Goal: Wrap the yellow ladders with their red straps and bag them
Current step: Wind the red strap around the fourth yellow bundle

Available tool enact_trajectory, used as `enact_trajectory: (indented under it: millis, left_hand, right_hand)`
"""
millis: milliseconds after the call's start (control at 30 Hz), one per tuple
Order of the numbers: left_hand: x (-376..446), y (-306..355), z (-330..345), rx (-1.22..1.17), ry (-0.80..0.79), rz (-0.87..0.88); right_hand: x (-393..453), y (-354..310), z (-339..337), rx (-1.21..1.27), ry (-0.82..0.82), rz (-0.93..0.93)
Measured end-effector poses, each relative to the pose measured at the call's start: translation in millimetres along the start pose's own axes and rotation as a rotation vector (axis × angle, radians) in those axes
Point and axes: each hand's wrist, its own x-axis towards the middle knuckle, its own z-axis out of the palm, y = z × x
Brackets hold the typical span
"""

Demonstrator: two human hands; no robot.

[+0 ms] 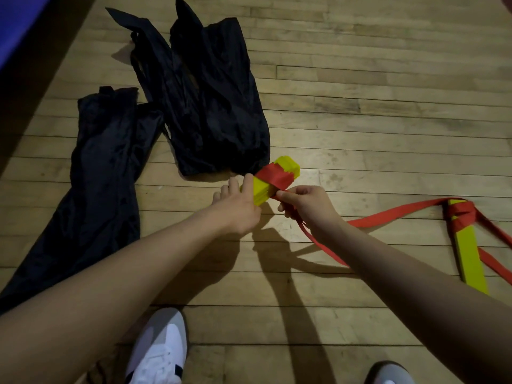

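A stack of yellow ladder rungs (263,189) lies on the wooden floor with several turns of red strap (275,176) wound round its middle. My left hand (238,206) holds the near end of the stack, thumb on top. My right hand (304,206) grips the loose red strap just beside the stack. That strap (388,217) trails off to the right along the floor. A second yellow ladder bundle (471,259), tied with a red strap knot (461,216), lies at the right edge.
Two black bags lie on the floor: one (210,106) just behind the stack, another (102,173) to the left. My white shoes (158,353) show at the bottom. A dark wall base runs along the upper left.
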Motion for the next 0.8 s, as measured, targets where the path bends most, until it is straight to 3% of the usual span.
enact_trajectory:
  millis: [133, 467, 600, 800]
  left_hand:
    - [0, -4, -7, 0.024, 0.096, 0.017]
    - [-1, -13, -1, 0.064, 0.374, -0.016]
    - [-2, -15, 0, -0.084, 0.364, -0.086]
    - [0, -10, 7, -0.026, 0.333, -0.141]
  right_hand:
    - [-3, 3, -2, -0.022, -0.016, 0.021]
    - [-8, -13, -1, -0.234, -0.288, 0.039]
    - [-7, -17, -3, -0.317, -0.374, 0.033]
    - [-1, -15, 0, -0.302, -0.351, 0.021]
